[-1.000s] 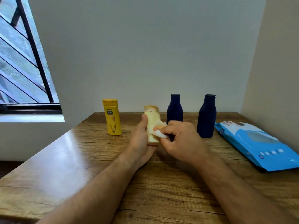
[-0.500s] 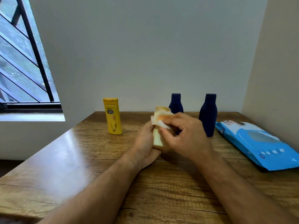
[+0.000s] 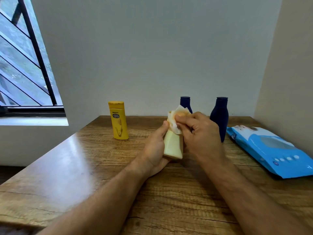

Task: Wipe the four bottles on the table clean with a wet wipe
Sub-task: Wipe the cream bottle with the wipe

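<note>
Both forearms reach in from the near edge of the wooden table [image 3: 50, 175], which fills the corner of the room. The left hand [image 3: 155, 152] holds the cream bottle [image 3: 173, 146] just above the middle of the table, its thumb pressed up along the bottle's left side and its fingers curled behind where they cannot be seen. The bottle stands roughly upright, leaning a little, with its base at the heel of that hand. The right hand [image 3: 201, 134] is bunched over the bottle's upper part, its fingers [image 3: 182, 118] curled and pinching a white wipe [image 3: 176, 122] against the cap, so that the wipe drapes over the top and the orange cap shows faintly through it. To the right, near the right edge, a blue wipe pack [image 3: 274, 150] lies flat, running back toward the wall. Farther back, toward the far edge, a yellow bottle [image 3: 118, 120] stands upright on the left, well apart from the hands. Behind the right hand stand two navy bottles, both upright: the left navy bottle [image 3: 186, 102] is mostly hidden behind the wipe, and the right navy bottle [image 3: 220, 116] stands just beside the pack's far end. A barred window [image 3: 25, 65] sits in the wall on the left.
</note>
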Demonstrator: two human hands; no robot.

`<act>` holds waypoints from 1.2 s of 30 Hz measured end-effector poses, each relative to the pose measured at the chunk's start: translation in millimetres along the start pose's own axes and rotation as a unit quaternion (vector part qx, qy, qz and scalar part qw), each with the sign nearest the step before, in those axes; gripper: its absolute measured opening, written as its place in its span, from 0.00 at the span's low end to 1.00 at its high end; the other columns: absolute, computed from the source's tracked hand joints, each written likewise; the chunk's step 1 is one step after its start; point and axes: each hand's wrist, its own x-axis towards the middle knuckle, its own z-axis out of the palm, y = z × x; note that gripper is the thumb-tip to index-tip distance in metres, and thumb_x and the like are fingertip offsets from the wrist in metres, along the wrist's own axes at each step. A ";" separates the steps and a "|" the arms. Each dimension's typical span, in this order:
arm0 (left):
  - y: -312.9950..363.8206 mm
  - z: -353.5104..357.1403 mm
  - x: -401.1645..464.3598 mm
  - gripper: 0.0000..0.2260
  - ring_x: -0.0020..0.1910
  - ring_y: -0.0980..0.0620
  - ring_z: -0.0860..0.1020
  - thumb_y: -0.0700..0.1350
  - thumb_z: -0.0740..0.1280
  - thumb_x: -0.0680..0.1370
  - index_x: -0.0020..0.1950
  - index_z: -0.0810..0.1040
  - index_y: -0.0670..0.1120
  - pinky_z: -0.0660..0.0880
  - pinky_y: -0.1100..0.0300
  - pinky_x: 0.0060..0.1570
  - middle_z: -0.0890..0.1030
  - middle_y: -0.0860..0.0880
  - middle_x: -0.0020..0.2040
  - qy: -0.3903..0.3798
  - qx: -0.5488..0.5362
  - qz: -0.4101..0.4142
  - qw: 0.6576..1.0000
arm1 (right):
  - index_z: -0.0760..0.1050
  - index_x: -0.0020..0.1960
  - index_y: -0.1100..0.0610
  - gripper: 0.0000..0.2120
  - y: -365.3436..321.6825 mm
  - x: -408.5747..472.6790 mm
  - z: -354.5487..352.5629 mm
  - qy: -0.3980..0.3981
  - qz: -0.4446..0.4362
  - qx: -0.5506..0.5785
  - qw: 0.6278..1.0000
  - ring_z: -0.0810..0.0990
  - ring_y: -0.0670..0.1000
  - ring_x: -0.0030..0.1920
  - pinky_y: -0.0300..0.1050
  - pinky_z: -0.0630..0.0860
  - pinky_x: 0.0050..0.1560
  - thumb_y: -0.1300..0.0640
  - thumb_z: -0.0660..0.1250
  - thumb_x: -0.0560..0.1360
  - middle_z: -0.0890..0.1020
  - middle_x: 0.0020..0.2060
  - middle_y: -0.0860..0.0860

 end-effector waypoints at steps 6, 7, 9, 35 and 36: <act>10.0 -21.4 13.7 0.28 0.52 0.42 0.81 0.60 0.54 0.84 0.64 0.75 0.37 0.72 0.41 0.66 0.81 0.37 0.53 0.067 -0.106 0.035 0.991 | 0.81 0.59 0.49 0.12 -3.4 -4.2 6.2 -0.198 -0.048 -0.023 0.979 0.75 0.38 0.45 0.29 0.70 0.47 0.54 0.69 0.76 0.77 0.45 0.39; 9.4 -22.1 14.4 0.27 0.54 0.41 0.80 0.60 0.55 0.84 0.64 0.76 0.37 0.70 0.40 0.69 0.80 0.37 0.54 0.066 -0.098 0.032 0.992 | 0.82 0.59 0.49 0.12 -3.1 -4.3 5.5 -0.196 -0.050 -0.023 0.979 0.75 0.38 0.45 0.30 0.71 0.49 0.54 0.69 0.76 0.78 0.45 0.40; 8.4 -16.8 10.6 0.26 0.58 0.39 0.80 0.58 0.55 0.84 0.65 0.76 0.38 0.70 0.40 0.69 0.81 0.35 0.58 0.047 -0.073 0.028 0.996 | 0.82 0.57 0.50 0.11 -1.6 -4.0 3.1 -0.157 -0.045 -0.014 0.986 0.77 0.40 0.45 0.34 0.75 0.49 0.54 0.70 0.76 0.80 0.45 0.43; 2.9 -5.9 0.0 0.21 0.43 0.46 0.78 0.55 0.54 0.84 0.61 0.79 0.43 0.75 0.49 0.46 0.81 0.41 0.47 0.015 0.017 0.003 1.000 | 0.81 0.58 0.49 0.12 2.2 -0.6 -4.5 -0.032 -0.018 0.019 0.999 0.76 0.39 0.46 0.30 0.74 0.48 0.54 0.70 0.76 0.77 0.45 0.44; 4.5 -5.7 -0.4 0.21 0.44 0.46 0.80 0.54 0.53 0.84 0.59 0.80 0.43 0.75 0.50 0.47 0.82 0.41 0.46 0.018 0.011 0.009 1.000 | 0.82 0.57 0.47 0.11 0.3 -2.0 -3.3 -0.070 -0.029 0.012 0.997 0.76 0.39 0.46 0.32 0.75 0.48 0.54 0.70 0.75 0.77 0.44 0.42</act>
